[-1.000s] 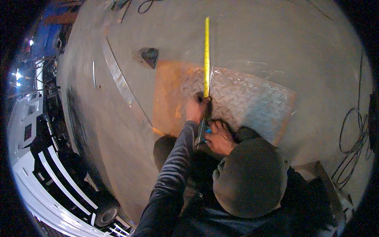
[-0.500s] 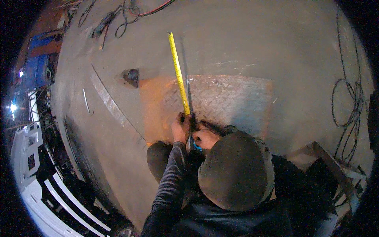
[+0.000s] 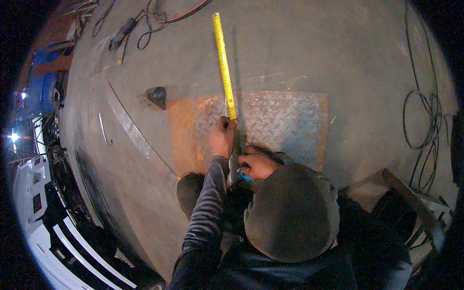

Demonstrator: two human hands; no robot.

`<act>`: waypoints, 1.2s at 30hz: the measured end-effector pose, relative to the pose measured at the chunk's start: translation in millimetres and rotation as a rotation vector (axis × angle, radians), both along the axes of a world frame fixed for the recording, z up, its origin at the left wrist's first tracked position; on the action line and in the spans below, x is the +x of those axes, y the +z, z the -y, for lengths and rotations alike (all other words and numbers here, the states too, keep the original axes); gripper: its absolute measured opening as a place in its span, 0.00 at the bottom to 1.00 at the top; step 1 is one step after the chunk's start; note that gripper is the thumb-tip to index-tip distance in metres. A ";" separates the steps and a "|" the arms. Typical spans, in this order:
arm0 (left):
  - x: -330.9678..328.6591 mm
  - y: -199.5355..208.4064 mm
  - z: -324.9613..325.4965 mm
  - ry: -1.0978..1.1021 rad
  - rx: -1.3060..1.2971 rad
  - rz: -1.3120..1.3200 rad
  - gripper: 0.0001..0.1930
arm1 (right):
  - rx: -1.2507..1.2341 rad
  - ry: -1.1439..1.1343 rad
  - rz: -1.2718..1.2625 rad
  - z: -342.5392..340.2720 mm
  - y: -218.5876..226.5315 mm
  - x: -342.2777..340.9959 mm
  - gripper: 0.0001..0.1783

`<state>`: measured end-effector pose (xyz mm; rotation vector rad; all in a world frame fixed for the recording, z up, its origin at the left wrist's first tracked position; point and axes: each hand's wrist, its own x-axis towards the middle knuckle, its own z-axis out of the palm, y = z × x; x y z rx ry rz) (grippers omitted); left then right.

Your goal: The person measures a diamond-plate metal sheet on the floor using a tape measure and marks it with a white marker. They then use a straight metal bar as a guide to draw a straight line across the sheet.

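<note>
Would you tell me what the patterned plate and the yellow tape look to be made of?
The plate looks like steel tread plate: raised diamond pattern, grey sheen, orange rust at its left. The tape seems thin painted metal, holding straight, though coated fabric is possible.

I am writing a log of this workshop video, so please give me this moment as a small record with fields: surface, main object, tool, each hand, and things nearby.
surface: grey concrete floor
main object: rusty rectangular steel checker plate, lying flat on the floor
tool: long yellow tape measure blade, stretched across the plate and beyond its far edge
left hand: pressing the tape onto the plate
right hand: closed grip near a small blue object, kind unclear
nearby: black coiled cable at right; dark wedge-shaped block left of the plate
</note>
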<state>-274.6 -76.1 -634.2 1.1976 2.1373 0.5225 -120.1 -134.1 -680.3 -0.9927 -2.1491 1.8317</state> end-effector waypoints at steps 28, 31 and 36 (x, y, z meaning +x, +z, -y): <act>165.3 -73.4 -83.6 -0.302 -0.104 0.009 0.18 | 0.238 -0.360 0.306 -48.2 8.1 187.3 0.12; 165.6 -70.3 -83.0 -0.309 -0.076 0.050 0.17 | 0.101 -0.409 0.342 -50.6 5.4 189.6 0.11; 165.5 -74.0 -84.8 -0.320 -0.068 0.106 0.15 | 0.073 -0.431 0.384 -53.0 0.9 189.0 0.10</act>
